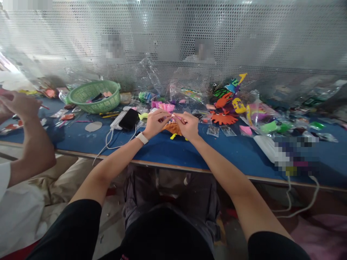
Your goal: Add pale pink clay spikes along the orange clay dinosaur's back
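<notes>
My left hand point(155, 124), with a white band at the wrist, and my right hand point(190, 126) meet over the blue table. Their fingertips are pinched together around a small pink piece point(174, 115), whose shape is mostly hidden. Just below and behind the fingers sits an orange-brown figure point(173, 129) with yellow feet, which looks like modelling clay. Pink packets point(166, 107) lie beyond my hands. To the right of them is an orange, crab-like flat shape point(223, 118).
A black phone point(129, 119) and a white corded device lie left of my hands, near a green basket point(99, 106). Plastic bags and colourful pieces line the perforated back panel point(173, 39). Another person's hand point(23, 104) works at far left. A white power strip point(265, 148) lies at right.
</notes>
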Demonstrator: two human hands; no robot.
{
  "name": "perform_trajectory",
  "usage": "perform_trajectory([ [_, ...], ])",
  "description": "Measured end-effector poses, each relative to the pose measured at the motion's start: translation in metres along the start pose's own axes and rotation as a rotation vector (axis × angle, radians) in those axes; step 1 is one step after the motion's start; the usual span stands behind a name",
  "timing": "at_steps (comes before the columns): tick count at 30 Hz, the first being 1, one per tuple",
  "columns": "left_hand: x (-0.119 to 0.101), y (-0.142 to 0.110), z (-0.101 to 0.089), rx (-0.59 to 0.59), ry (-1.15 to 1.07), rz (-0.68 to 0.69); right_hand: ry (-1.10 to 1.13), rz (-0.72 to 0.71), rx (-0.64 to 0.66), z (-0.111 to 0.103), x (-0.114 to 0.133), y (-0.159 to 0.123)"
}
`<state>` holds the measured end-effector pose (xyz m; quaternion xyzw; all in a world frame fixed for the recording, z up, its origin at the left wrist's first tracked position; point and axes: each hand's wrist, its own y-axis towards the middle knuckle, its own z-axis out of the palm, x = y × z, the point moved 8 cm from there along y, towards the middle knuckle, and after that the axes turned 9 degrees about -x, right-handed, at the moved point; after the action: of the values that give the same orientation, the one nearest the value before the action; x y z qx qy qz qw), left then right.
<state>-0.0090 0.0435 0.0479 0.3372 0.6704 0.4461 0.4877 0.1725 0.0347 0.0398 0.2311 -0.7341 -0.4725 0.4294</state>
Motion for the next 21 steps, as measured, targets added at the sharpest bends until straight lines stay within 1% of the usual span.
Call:
perform_trajectory([
  [6, 0.008, -0.002, 0.005, 0.052, -0.025, -0.101, -0.001, 0.008, 0.006, 0.000, 0.002, 0.001],
  [10, 0.010, -0.003, 0.007, 0.049, -0.062, -0.153, 0.047, 0.004, -0.048, -0.004, 0.004, 0.003],
  [12, 0.011, -0.002, 0.006, 0.035, -0.072, -0.161, 0.064, 0.008, -0.054, -0.004, 0.003, 0.003],
  [17, 0.008, 0.000, 0.002, 0.000, -0.048, -0.141, 0.055, 0.069, -0.010, 0.002, -0.002, 0.001],
  [19, 0.005, 0.000, 0.002, 0.000, -0.039, -0.114, 0.109, 0.112, -0.031, 0.002, -0.005, 0.001],
  [21, 0.003, 0.001, 0.002, 0.010, -0.029, -0.096, 0.171, 0.185, -0.048, 0.003, -0.011, 0.000],
])
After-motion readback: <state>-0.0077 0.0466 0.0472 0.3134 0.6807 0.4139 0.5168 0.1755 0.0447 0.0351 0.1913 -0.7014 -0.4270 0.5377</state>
